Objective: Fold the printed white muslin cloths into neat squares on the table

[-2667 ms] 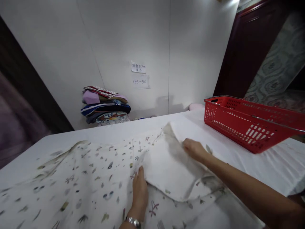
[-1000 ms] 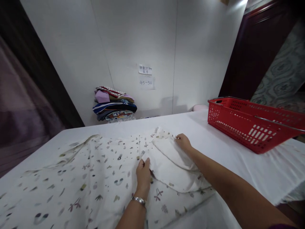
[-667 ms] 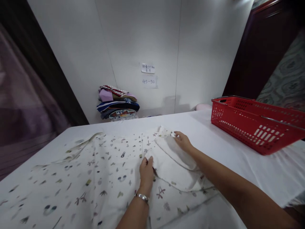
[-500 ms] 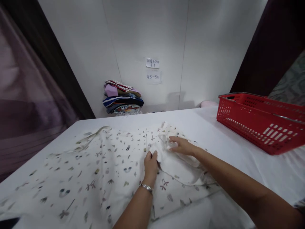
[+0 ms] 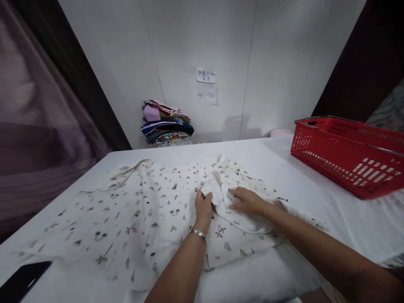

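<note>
A white cloth (image 5: 167,202) printed with small plants and other motifs is spread over the table, its right part folded over and wrinkled. My left hand (image 5: 203,207), with a bracelet at the wrist, pinches a plain white edge of that fold near the middle. To its right, my right hand (image 5: 248,202) rests on the printed layer with its fingers apart. Parts of the cloth beneath both forearms are hidden.
The white-covered table (image 5: 261,153) stands against a pale wall. A red plastic basket (image 5: 334,168) with metal handles sits at the right. Folded textiles (image 5: 167,126) are stacked at the back, below handwritten paper signs (image 5: 206,96). A dark phone-like slab (image 5: 25,280) lies front left.
My right hand has moved slightly down and right, and the fold's printed side now shows where plain white was. My left hand keeps its pinch. The view has shifted, showing more of the dark slab.
</note>
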The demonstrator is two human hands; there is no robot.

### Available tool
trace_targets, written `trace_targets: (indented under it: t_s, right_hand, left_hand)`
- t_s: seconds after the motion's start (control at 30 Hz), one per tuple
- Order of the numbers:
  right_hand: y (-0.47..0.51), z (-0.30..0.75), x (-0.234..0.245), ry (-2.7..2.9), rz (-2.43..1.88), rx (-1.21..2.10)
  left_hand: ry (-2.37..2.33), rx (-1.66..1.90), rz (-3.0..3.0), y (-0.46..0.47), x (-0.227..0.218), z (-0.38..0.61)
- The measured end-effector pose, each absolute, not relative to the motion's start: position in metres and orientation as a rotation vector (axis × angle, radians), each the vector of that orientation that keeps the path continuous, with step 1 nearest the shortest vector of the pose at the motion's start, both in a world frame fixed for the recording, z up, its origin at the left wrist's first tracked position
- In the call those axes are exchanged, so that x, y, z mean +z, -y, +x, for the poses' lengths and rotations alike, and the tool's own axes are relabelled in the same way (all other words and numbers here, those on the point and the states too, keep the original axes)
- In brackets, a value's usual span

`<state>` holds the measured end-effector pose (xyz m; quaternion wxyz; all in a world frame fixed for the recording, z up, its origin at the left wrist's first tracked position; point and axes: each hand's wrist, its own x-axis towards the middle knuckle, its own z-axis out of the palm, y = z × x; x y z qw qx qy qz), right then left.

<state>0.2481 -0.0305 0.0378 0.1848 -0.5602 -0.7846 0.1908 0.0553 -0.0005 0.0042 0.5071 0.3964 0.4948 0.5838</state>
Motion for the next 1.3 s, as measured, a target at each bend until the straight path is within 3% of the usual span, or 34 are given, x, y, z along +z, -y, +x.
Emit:
trace_targets:
  t_s: [0.33, 0.6, 1.3]
  right_hand:
    - [0.05, 0.246, 0.029, 2.483, -1.14, 0.36]
    - [0.023, 0.225, 0.037, 1.615, -1.454, 0.659]
    - [0.049, 0.182, 0.023, 1.502, -1.039, 0.389]
  left_hand:
    - [-1.26, 1.43, 0.958, 0.004, 0.01, 0.053]
    - [-1.29, 1.345, 1.023, 0.009, 0.018, 0.055]
    - [-1.037, 1.346, 1.171, 0.03, 0.029, 0.07]
